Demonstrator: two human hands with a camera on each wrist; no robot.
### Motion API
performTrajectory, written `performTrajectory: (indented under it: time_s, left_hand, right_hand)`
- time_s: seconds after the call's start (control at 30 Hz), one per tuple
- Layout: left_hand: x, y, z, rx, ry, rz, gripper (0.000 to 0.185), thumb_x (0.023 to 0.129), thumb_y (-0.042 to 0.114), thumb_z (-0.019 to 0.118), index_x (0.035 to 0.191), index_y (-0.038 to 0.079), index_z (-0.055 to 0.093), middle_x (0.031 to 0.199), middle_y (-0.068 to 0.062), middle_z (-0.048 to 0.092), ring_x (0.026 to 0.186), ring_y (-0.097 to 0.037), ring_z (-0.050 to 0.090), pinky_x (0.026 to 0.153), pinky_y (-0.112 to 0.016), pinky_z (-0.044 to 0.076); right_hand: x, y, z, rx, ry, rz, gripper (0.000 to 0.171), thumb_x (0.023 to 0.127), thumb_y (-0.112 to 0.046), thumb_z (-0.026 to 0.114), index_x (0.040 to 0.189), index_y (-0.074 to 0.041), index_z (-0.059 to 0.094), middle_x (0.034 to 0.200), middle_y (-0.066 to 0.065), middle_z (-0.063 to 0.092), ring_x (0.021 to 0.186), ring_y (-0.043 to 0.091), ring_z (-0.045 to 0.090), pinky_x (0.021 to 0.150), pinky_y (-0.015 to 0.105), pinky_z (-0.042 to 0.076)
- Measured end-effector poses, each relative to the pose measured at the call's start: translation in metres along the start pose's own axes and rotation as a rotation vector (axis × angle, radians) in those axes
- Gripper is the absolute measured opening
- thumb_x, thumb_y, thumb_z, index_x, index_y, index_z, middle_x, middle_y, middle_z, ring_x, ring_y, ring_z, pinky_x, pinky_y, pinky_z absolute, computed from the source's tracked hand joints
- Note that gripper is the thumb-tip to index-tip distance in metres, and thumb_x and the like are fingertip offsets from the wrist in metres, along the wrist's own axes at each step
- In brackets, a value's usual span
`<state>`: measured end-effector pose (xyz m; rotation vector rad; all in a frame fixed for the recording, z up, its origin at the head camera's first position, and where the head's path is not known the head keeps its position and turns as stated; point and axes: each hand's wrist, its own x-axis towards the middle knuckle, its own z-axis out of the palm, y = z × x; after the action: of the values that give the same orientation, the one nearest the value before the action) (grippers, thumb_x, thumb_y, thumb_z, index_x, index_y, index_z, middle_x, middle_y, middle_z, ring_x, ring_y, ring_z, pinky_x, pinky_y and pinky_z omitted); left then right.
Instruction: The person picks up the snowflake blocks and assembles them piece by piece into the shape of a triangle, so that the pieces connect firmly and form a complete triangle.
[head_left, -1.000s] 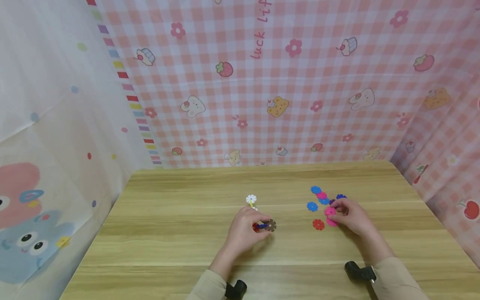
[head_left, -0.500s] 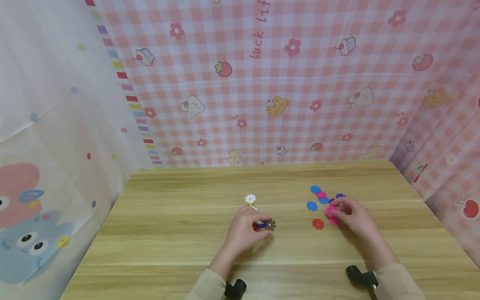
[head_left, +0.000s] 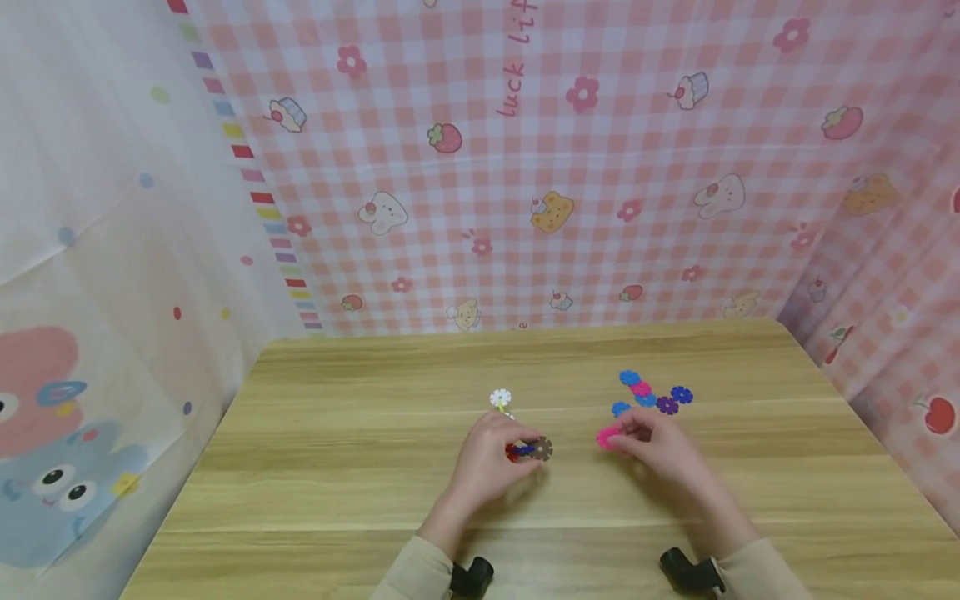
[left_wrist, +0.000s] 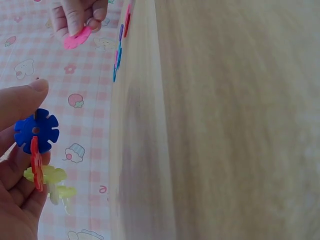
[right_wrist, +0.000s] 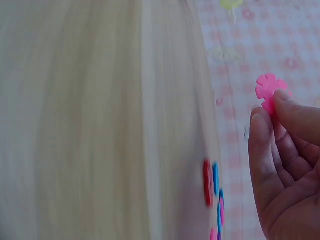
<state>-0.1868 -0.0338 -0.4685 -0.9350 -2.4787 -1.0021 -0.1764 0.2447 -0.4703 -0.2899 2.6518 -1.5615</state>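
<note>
— What's in your hands right now?
— My right hand [head_left: 654, 446] pinches a pink flower disc [head_left: 608, 436] by its edge, lifted just off the bench [head_left: 337, 467]. My left hand [head_left: 491, 461] grips a small cluster of joined discs [head_left: 528, 451]: blue, red, brown, yellow.
— And the loose ones?
— A pile of loose discs [head_left: 651, 391] lies just beyond my right hand; a white disc [head_left: 500, 398] stands past my left.

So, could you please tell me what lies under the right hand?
The right hand pinches a pink disc above the table. A red disc lies beneath; anything else is covered.
</note>
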Motion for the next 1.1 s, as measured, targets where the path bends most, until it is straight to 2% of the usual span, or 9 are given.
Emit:
performTrajectory:
  time_s: [0.1, 0.3, 0.67, 0.87, 1.1]
  left_hand:
    - [0.0, 0.0, 0.0, 0.004, -0.008, -0.013, 0.032, 0.069, 0.016, 0.091, 0.097, 0.012, 0.078, 0.09, 0.004, 0.074, 0.088, -0.013, 0.061, 0.087, -0.029, 0.047]
    - [0.0, 0.003, 0.002, -0.001, -0.023, -0.038, 0.032, 0.071, 0.019, 0.09, 0.1, 0.012, 0.078, 0.093, 0.004, 0.074, 0.09, -0.013, 0.06, 0.089, -0.03, 0.047]
    - [0.0, 0.001, 0.005, -0.029, 0.007, 0.001, 0.03, 0.07, 0.016, 0.09, 0.098, 0.011, 0.078, 0.091, 0.003, 0.074, 0.088, -0.015, 0.061, 0.088, -0.03, 0.046]
    - [0.001, 0.001, 0.005, -0.04, 0.028, 0.021, 0.03, 0.069, 0.017, 0.09, 0.095, 0.01, 0.078, 0.087, 0.002, 0.073, 0.084, -0.015, 0.061, 0.085, -0.031, 0.046]
    - [0.002, 0.002, 0.006, -0.014, 0.045, 0.034, 0.029, 0.067, 0.019, 0.09, 0.092, 0.01, 0.078, 0.085, 0.003, 0.073, 0.08, -0.013, 0.06, 0.082, -0.029, 0.046]
  right_hand:
    - [0.001, -0.004, 0.009, -0.035, 0.001, -0.03, 0.009, 0.088, -0.01, 0.074, 0.095, -0.006, 0.07, 0.086, 0.001, 0.069, 0.074, 0.017, 0.062, 0.066, 0.025, 0.052]
    - [0.003, -0.013, 0.025, 0.024, -0.008, -0.066, 0.008, 0.087, -0.008, 0.074, 0.095, -0.007, 0.071, 0.09, 0.002, 0.07, 0.076, 0.015, 0.063, 0.069, 0.026, 0.054]
    - [0.005, -0.022, 0.045, 0.068, 0.015, -0.109, 0.009, 0.085, -0.002, 0.073, 0.092, -0.008, 0.071, 0.089, 0.001, 0.07, 0.081, 0.015, 0.064, 0.074, 0.027, 0.055]
    - [0.005, -0.026, 0.05, 0.102, 0.047, -0.138, 0.008, 0.083, 0.0, 0.076, 0.085, -0.006, 0.07, 0.085, 0.003, 0.067, 0.078, 0.014, 0.062, 0.071, 0.026, 0.054]
    - [0.005, -0.028, 0.055, 0.094, 0.094, -0.169, 0.014, 0.082, 0.0, 0.078, 0.079, -0.012, 0.071, 0.08, -0.001, 0.067, 0.075, 0.012, 0.06, 0.067, 0.025, 0.053]
